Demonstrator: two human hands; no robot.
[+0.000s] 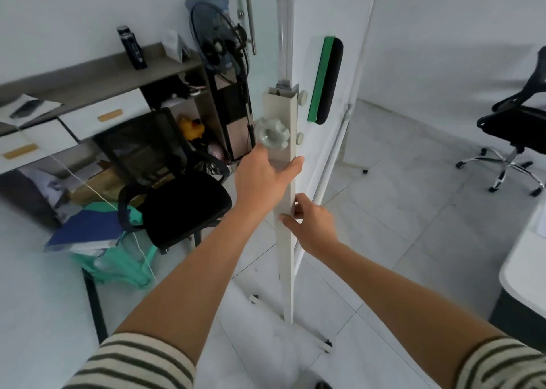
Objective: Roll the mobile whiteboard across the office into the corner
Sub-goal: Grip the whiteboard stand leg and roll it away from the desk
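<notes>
The mobile whiteboard (322, 19) stands edge-on right in front of me, its white side post (285, 258) running down to a wheeled foot on the tiled floor. A green and black eraser (325, 78) sticks to the board face. My left hand (264, 179) wraps around the post just under a grey adjustment knob (271, 133). Lower on the same post, my right hand (311, 226) grips it from the right side. Both arms are stretched forward.
A black office chair (177, 199) stands close on the left, beside a desk with drawers, a standing fan (220, 46) and clutter on the floor. Another black swivel chair (520, 128) is at the right, and a white table edge (520, 267) juts in at the near right.
</notes>
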